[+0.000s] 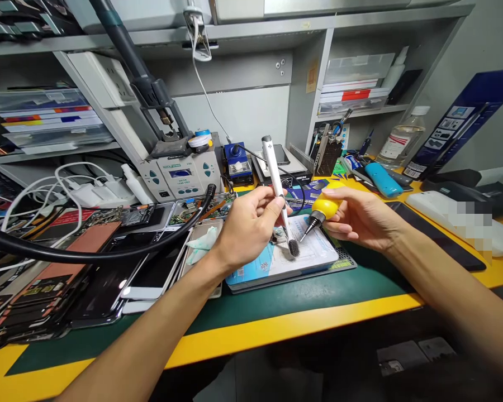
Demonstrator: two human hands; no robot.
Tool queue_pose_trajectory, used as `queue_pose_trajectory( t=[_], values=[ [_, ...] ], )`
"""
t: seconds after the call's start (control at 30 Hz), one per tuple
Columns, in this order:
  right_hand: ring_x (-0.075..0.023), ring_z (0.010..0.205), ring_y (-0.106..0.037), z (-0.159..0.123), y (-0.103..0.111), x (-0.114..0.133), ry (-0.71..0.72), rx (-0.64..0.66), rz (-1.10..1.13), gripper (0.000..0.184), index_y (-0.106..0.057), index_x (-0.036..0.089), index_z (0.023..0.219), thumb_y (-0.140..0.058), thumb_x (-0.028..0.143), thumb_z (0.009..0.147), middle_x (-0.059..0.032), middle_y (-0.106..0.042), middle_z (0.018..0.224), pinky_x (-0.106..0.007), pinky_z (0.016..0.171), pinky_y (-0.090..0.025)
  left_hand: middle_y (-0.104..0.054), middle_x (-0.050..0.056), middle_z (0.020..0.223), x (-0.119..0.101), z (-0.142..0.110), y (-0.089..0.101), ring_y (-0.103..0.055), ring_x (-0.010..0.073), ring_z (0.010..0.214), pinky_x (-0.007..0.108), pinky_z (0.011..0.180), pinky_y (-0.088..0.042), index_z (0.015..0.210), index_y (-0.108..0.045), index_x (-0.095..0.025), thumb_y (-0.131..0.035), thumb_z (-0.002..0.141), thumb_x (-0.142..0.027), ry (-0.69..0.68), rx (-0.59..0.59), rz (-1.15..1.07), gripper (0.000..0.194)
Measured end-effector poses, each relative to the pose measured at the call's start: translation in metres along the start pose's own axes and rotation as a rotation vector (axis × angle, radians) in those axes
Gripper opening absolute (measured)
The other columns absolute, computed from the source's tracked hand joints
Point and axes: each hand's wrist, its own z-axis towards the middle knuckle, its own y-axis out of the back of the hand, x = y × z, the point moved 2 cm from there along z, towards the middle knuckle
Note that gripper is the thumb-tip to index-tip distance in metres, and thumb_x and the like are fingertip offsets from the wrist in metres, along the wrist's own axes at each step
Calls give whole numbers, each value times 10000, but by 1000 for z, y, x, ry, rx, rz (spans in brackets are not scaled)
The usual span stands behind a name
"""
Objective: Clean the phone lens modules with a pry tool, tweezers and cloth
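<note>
My left hand (251, 223) is closed around the white handle of a brush (272, 167), which stands tilted with its dark bristles (293, 248) pointing down. Yellow and bulb-shaped, an air blower (323, 207) is gripped in my right hand (356, 218); its thin dark nozzle points down and left toward the bristles. Beneath both tools lies a blue and white booklet or packet (318, 254) on the bench. A small metal part (279, 235) rests on it, partly covered by the brush and my left fingers.
Several phones and phone frames (146, 273) are stacked at the left, crossed by a thick black hose (109, 257). A soldering or hot-air station (180, 173) stands behind. A clear bottle (402, 137), a light-blue object (383, 180) and a dark flat panel (440, 237) are at the right.
</note>
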Motion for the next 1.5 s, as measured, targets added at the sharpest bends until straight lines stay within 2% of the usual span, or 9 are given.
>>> queue_pose_trajectory(
  t=[0.3,0.5,0.93,1.2,1.5],
  values=[
    [-55,356,-391,5,2,-2,10,-22,-59,306,-582,185,744,-821,375,769,42,-535,542,-160,292,-284,-711,44,846,2,0,-3,-692,144,712,248,688,-606,1025,-700,-112,-639,940,-235,-6,-8,24,161],
    [-55,360,-402,3,2,-1,33,-58,-88,305,-603,177,748,-834,377,747,44,-526,538,-157,291,-289,-699,31,802,0,0,-2,-663,122,674,211,633,-578,984,-686,-110,-619,948,-202,-18,-6,45,120],
    [-56,365,-412,2,3,-1,54,-81,-113,286,-619,177,768,-827,373,761,32,-559,567,-161,292,-296,-706,46,827,3,0,-1,-668,139,699,236,638,-582,1036,-693,-99,-620,958,-225,-35,-1,77,166],
    [-52,362,-426,-3,2,4,89,-80,-97,248,-639,170,792,-817,342,775,20,-633,625,-163,301,-301,-700,38,836,3,-2,1,-668,144,717,244,644,-576,1070,-703,-102,-644,955,-260,-109,10,71,204],
    [-54,364,-432,-2,0,3,83,-73,-126,255,-660,161,768,-808,368,782,17,-617,616,-170,312,-293,-711,32,825,2,-3,-2,-678,165,737,262,676,-568,908,-667,-157,-670,924,-257,-186,4,127,101]
  ],
)
